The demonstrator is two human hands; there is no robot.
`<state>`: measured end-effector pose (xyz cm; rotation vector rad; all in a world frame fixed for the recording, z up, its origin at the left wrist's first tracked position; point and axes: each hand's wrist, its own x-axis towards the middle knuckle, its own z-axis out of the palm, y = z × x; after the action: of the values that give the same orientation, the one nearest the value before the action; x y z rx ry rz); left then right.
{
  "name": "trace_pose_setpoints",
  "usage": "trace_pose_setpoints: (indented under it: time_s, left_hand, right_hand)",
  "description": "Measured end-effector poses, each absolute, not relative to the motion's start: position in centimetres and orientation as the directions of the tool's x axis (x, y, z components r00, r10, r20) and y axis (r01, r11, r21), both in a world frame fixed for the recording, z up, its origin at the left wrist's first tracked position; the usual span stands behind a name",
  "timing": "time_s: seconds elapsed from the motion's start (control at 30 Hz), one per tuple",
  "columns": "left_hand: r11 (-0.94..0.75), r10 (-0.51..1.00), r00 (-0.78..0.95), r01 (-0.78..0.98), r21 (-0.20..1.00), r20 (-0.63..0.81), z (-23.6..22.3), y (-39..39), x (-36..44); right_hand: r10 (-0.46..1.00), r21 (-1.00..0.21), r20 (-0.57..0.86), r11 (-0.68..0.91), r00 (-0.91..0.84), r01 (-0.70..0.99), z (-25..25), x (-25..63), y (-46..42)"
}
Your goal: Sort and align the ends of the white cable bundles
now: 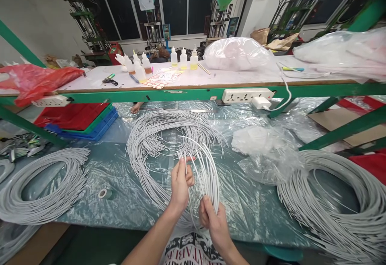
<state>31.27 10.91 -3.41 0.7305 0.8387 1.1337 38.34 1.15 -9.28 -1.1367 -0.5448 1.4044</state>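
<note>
Over the front edge of the desk [126, 216], the right hand [213, 218] grips wires [213, 176]; the left hand [181, 180] pinches some ends [181, 155]. Separating seems in hand; next calls for steady hold.

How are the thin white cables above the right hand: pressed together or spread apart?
Spread apart: above the right hand, the thin white cables fan out, with gaps between several.

A shelf [256, 77] holds bottles [183, 59] between a red bag [39, 79] and a clear bag [238, 54]. A power strip [238, 95] fronts it; stacked trays [81, 121] sit below, left.
</note>
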Motion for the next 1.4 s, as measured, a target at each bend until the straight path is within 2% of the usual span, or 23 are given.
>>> trace_pose_setpoints:
  time_s: [0.23,0.43,0.83,1.13,1.4]
  left_hand:
    - [0.362,0.931,0.241,-0.498,0.788,-0.275,-3.2,10.9,31.3]
    - [0.371,0.929,0.18,-0.469,0.802,-0.324,-3.1,10.8,31.8]
    - [0.264,0.964,0.097,-0.471,0.842,-0.248,-3.0,11.0,31.9]
    - [0.19,0.965,-0.077,-0.447,0.874,-0.249,-3.8,11.1,32.1]
    - [0.253,0.962,0.017,-0.429,0.867,-0.273,-4.1,11.3,32.1]
  right_hand:
    - [0.941,-0.856,-0.293,-0.178,0.171,-0.485,-10.4,38.0,1.1]
    - [0.949,-0.873,-0.287,-0.205,0.127,-0.442,-10.3,37.8,1.1]
    - [0.958,-0.875,-0.281,-0.234,0.053,-0.423,-8.2,38.1,1.6]
    - [0.93,-0.903,-0.297,-0.201,0.215,-0.379,-8.6,37.5,2.1]
    - [0.909,-0.895,-0.318,-0.194,0.269,-0.401,-9.5,37.1,2.2]
